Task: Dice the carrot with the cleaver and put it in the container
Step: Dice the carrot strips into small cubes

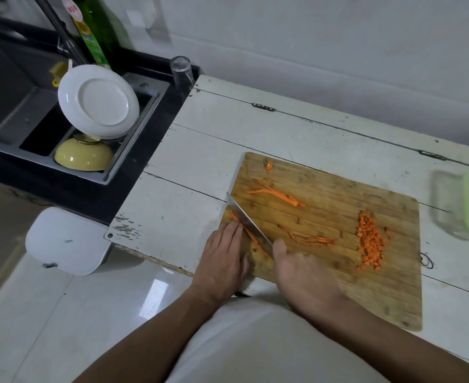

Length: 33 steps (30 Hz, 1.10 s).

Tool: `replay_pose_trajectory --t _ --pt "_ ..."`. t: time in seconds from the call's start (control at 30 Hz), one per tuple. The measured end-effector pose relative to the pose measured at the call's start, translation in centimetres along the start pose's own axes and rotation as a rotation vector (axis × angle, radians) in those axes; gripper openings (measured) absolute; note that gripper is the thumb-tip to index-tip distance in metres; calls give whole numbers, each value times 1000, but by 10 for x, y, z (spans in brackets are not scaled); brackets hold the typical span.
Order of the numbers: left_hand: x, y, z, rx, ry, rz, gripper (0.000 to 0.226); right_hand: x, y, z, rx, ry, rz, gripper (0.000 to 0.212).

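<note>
A wooden cutting board (324, 272) lies on the white counter. My right hand (299, 269) grips the cleaver (244, 217), whose blade rests edge-down on carrot strips (251, 235) at the board's left edge. My left hand (222, 258) lies flat, fingers pressing those strips beside the blade. A pile of diced carrot (371, 241) sits on the board's right side. More carrot strips (277, 196) lie mid-board, with thin scraps (310, 239) nearer me and a carrot end (268, 165) at the far corner. The clear container with a green rim (465, 208) stands right of the board.
A sink (62, 134) at left holds a white plate (97, 100) and a yellow bowl (84, 154). A glass (181, 71) and a green bottle (95, 31) stand by it. A white bin (64, 241) sits on the floor below the counter edge.
</note>
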<state>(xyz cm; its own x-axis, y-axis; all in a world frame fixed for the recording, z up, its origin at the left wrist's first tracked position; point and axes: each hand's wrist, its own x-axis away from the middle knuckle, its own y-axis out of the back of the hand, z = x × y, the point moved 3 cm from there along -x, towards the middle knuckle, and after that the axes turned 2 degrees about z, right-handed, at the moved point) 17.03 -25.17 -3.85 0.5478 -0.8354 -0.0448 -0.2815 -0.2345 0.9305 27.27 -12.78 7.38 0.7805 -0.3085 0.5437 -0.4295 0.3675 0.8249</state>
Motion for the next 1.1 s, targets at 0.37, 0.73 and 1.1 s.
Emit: replay_pose_trajectory --t 0.37,0.73,1.1 --pt "-4 1 5 19 -51 -49 62 4 -7 1 5 -50 71 26" --pt "-11 2 8 46 -58 -67 65 -7 -13 4 19 -43 53 29" --pt "-13 5 5 23 -53 -46 60 8 -15 -3 -74 -109 98 33"
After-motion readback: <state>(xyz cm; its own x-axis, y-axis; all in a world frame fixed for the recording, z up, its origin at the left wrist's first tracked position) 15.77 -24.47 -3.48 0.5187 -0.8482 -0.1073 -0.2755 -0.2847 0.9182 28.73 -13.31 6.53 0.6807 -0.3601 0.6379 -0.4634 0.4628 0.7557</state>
